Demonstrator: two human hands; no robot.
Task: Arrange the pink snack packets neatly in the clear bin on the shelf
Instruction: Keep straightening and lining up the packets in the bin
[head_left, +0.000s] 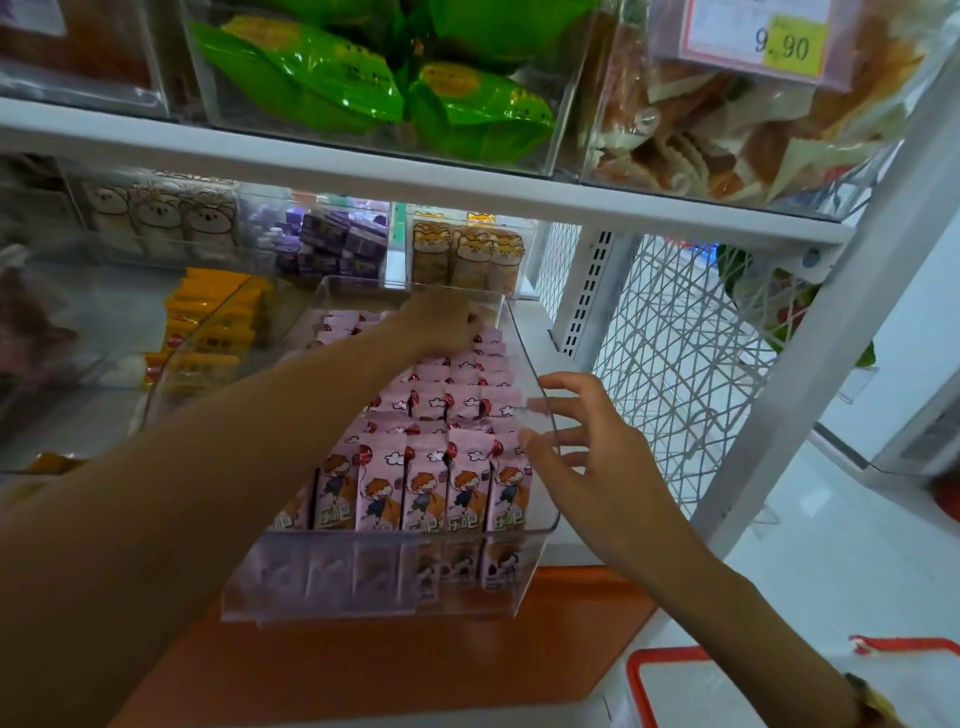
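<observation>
Clear bin (519, 332): It sits on the shelf (540, 332) in front of you, with its near end sticking out over the shelf edge.
Pink snack packets (431, 478): They stand up in rows inside the clear bin, from the near end to the far end. The near row shows a cartoon kid with a balloon.
Your left hand (441, 319): It reaches across the bin to the far rows. Its fingers curl down onto the packets there. You cannot tell if it pinches one or only touches the tops.
Your right hand (576, 441): Its fingers are spread wide. The fingertips touch the right wall of the bin, near the near corner. It holds nothing.
Yellow packets (213, 322): They sit in another clear bin just to the left.
Green bags (384, 83): They lie in a bin on the shelf above.
Price tag (769, 41): It hangs at the top right and reads 9.90.
Red-rimmed box (779, 686): It is low down, near your right arm.
</observation>
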